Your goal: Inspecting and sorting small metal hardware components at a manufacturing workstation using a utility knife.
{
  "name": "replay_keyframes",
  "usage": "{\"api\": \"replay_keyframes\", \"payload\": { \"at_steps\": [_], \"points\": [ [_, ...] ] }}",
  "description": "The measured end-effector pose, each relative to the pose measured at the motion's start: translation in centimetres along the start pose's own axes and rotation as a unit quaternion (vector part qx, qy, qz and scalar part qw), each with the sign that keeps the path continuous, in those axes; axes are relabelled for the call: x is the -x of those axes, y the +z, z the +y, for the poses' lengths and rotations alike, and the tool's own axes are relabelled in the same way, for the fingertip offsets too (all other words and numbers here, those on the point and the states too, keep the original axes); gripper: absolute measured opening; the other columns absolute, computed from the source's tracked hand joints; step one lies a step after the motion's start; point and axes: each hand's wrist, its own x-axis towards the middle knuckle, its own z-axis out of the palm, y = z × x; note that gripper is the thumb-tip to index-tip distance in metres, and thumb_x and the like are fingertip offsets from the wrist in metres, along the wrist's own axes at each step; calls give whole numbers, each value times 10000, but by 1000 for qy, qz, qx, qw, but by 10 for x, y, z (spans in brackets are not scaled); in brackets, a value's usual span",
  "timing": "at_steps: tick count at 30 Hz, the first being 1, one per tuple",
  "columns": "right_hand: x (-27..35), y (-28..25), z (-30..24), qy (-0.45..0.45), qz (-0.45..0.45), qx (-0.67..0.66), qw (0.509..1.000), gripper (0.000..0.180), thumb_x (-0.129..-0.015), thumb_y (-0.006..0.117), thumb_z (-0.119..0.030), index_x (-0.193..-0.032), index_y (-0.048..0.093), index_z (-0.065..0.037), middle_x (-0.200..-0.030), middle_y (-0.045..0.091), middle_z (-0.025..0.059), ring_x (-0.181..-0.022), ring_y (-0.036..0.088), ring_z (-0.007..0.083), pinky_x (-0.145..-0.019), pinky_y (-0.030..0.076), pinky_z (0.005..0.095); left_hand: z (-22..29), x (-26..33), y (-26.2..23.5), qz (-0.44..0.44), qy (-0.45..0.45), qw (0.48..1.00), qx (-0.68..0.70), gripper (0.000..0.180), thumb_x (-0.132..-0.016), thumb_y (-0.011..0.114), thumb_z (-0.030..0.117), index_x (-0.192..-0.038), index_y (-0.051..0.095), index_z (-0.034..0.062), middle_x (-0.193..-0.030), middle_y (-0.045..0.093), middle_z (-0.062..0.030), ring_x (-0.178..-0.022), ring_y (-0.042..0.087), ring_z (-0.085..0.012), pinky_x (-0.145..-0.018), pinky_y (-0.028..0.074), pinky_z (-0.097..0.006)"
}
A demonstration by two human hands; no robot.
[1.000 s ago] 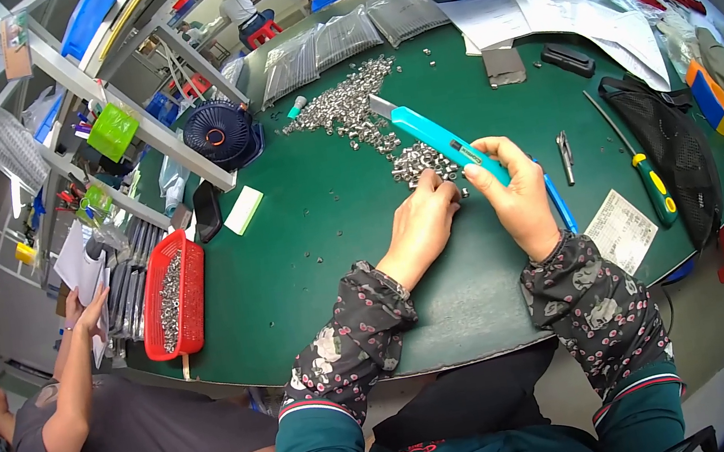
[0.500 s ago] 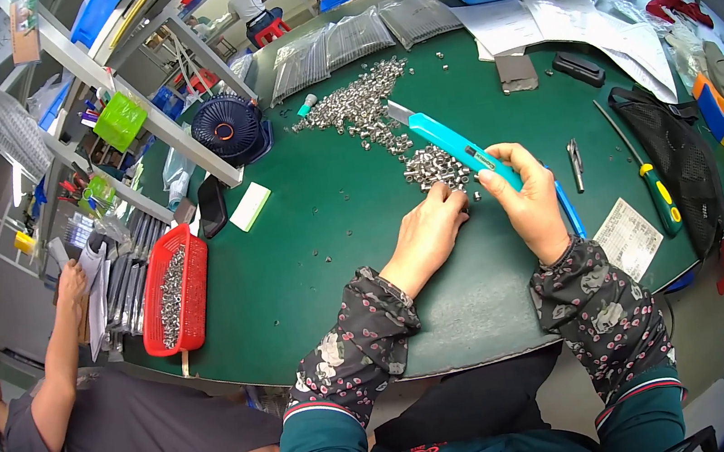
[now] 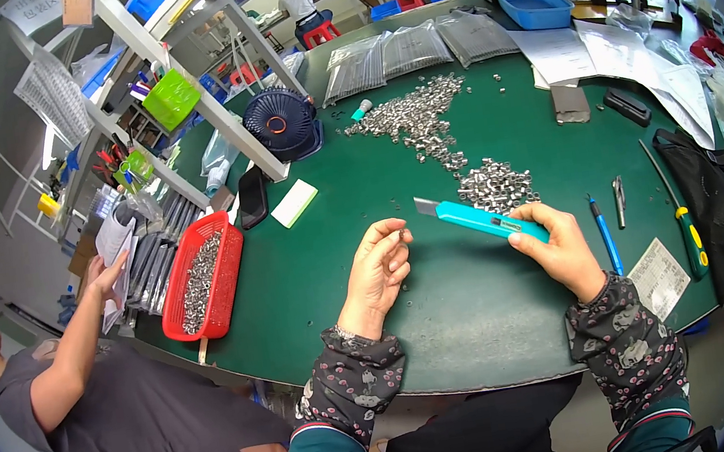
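My right hand [image 3: 557,246] grips a turquoise utility knife [image 3: 482,217], its blade out and pointing left toward my other hand. With fingertips pinched together, my left hand [image 3: 374,270] is raised over the table and holds a small metal piece [image 3: 403,231], mostly covered by the fingers. Just beyond the knife lies a small heap of short silver metal pieces [image 3: 495,183]. A larger spread of the same metal pieces [image 3: 412,119] extends farther back on the green table [image 3: 476,330].
At left stand a red basket [image 3: 232,284] of metal pieces, a phone [image 3: 252,197] and a fan [image 3: 279,125]. A blue pen [image 3: 606,235], a screwdriver [image 3: 689,238] and a black mesh bag [image 3: 701,199] lie at right. Another person [image 3: 118,386] handles papers at far left.
My left hand has lifted from the near heap and drawn back left with a small metal piece. The knife has swung lower and flatter. The view has shifted left.
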Motion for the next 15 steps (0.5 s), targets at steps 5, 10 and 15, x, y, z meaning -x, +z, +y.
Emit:
{"api": "replay_keyframes", "payload": {
  "at_steps": [5, 10, 15],
  "points": [
    [1, 4, 0, -1, -44, -41, 998, 236, -735, 636, -147, -902, 581, 10, -683, 598, 78, -624, 554, 113, -574, 433, 267, 0, -5, -7, 7, 9, 1000, -16, 128, -870, 502, 90, -982, 541, 44, -819, 535, -27, -491, 332, -25, -368, 248, -134],
    [0, 4, -1, 11, -82, 0, 997, 244, -727, 645, -158, -895, 591, 11, -681, 596, 91, -614, 544, 112, -564, 427, 266, -1, -5, -8, -5, -4, 1000, -8, 135, -876, 507, 118, -976, 551, 39, -787, 519, -11, -490, 324, -22, -367, 243, -136],
    [0, 3, -3, 24, -100, -33, 994, 243, -739, 635, -158, -901, 591, 18, -697, 615, 91, -650, 578, 111, -601, 447, 261, -3, -6, -7, -21, -1, 1000, -16, 136, -875, 509, 113, -977, 558, 38, -759, 497, 3, -489, 314, -22, -367, 236, -139]
  ]
}}
